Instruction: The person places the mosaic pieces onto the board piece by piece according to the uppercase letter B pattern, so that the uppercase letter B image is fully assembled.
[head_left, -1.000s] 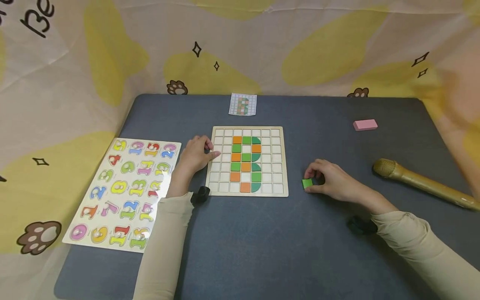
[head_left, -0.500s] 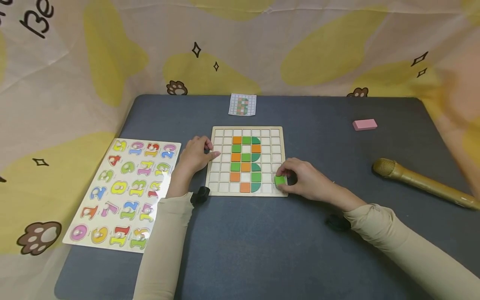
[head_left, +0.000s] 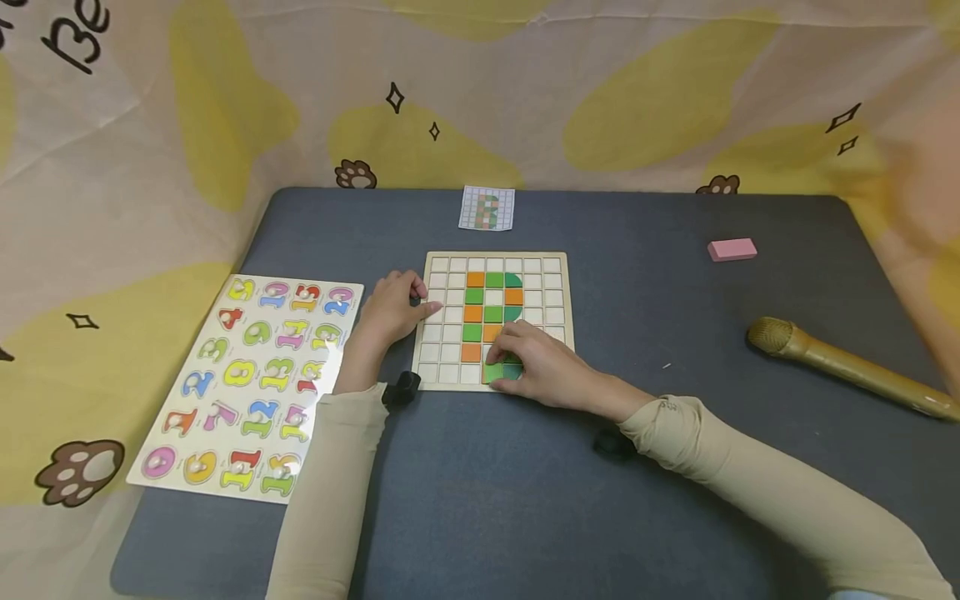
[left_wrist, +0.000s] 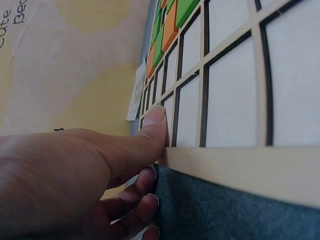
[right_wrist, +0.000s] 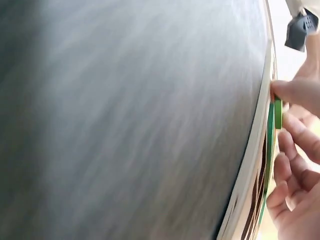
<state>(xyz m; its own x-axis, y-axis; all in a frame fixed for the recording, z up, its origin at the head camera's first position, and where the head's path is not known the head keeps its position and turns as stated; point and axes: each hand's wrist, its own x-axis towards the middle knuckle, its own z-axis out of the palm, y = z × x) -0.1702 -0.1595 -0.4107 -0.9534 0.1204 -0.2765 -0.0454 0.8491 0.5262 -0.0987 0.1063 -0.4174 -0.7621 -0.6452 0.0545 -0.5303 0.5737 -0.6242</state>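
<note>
A wooden grid board (head_left: pixel 572 321) with orange and green tiles set in the shape of a letter B lies in the middle of the table. My left hand (head_left: pixel 392 307) is at its left edge. In the left wrist view the thumb (left_wrist: pixel 150 132) lies over the rim, while the fingers (left_wrist: pixel 140 197) curl against the side below. Over the bottom rows, my right hand (head_left: pixel 543 367) pinches a green square tile (right_wrist: pixel 278 113) between thumb and fingers, close above the board. That hand covers part of the lower right of the letter.
A number puzzle board (head_left: pixel 251 400) lies at the left, partly under the left forearm. Behind the grid board is a small pattern card (head_left: pixel 486 208). At the right are a pink block (head_left: pixel 732 250) and a gold microphone (head_left: pixel 847 367).
My right hand has carried the green square tile leftward from the table at the right, across the board's right edge, to the bottom of the letter. The left hand has stayed in place.
</note>
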